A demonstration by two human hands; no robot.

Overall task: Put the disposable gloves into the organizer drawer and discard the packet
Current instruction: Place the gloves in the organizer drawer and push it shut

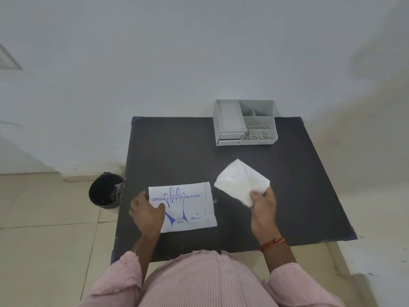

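I see a dark table (177, 151) pushed against a white wall (199, 52), with pale floor tiles (44, 251) around it. A pink striped shirt (199, 280) fills the bottom of my feed. A red thread band (272, 243) circles one wrist.

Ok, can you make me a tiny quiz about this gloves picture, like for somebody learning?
1. True or false: the glove packet is already in the black bin.
2. What grips the white stack of gloves? A) left hand B) right hand C) nothing
3. Fill in: the grey organizer stands at the black table's ____ edge.
Key: 1 false, the packet lies on the table, held by the left hand, and the bin stands on the floor. 2 B. 3 far.
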